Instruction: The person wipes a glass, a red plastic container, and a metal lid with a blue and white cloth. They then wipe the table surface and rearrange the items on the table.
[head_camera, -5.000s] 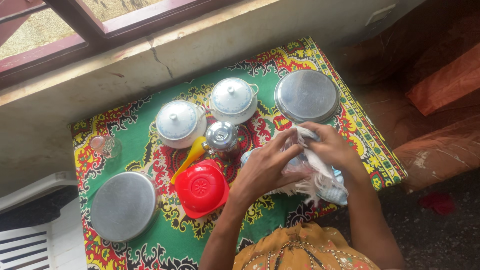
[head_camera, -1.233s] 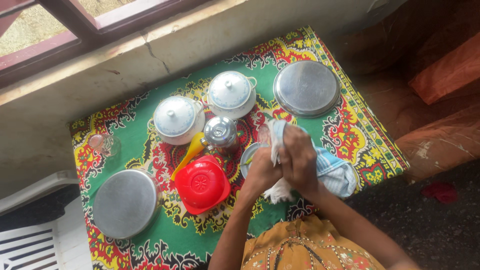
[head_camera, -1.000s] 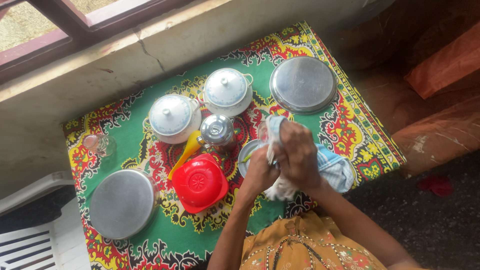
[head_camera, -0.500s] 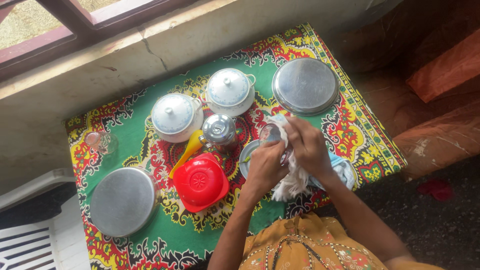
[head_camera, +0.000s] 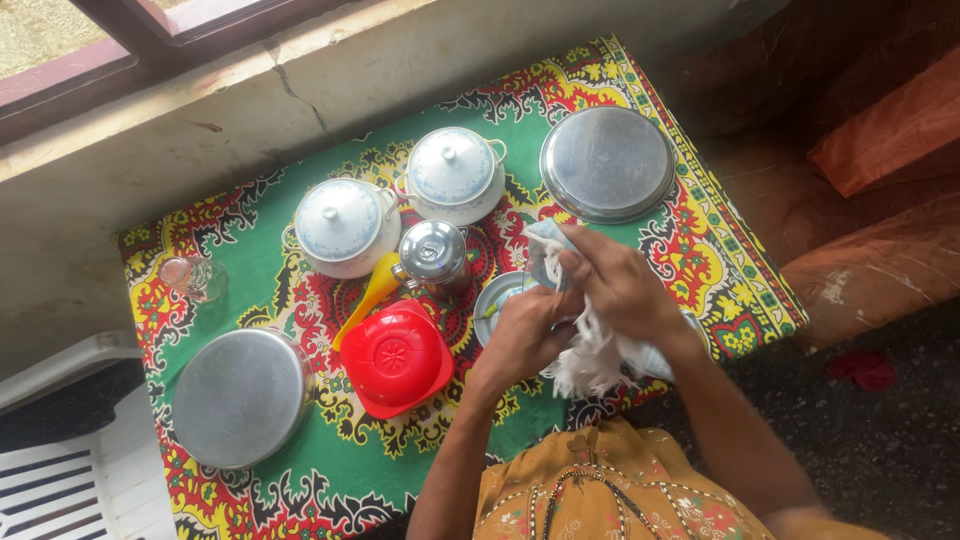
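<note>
Nearest to the camera, both hands are together over the front part of the worktop (head_camera: 700, 250), which is covered with a green, red and yellow patterned cloth. The right hand (head_camera: 625, 285) is closed on a white rag (head_camera: 590, 355) with loose threads and presses it down from above; the left hand (head_camera: 525, 330) grips a small metal plate (head_camera: 497, 295) at its edge, and the rag covers most of this plate. The plate is near the front middle of the worktop, just right of a red lid (head_camera: 397, 357). I judge the step in hand to be the wiping of this plate; the next move would need a firm hold on the plate's edge while the rag turns over its surface. Just beside the red lid lie a yellow spoon (head_camera: 370, 295) and a small steel pot (head_camera: 432, 255) with its lid on. At the front left a big steel dish (head_camera: 240, 397) stands upside down, so nothing is in it. Farther back stand two white bowls, the left bowl (head_camera: 340, 222) and the right bowl (head_camera: 452, 172), both covered, so their contents cannot be seen. A second steel dish (head_camera: 607, 162) is at the far right, and a glass (head_camera: 190, 275) that looks empty is at the far left.
</note>
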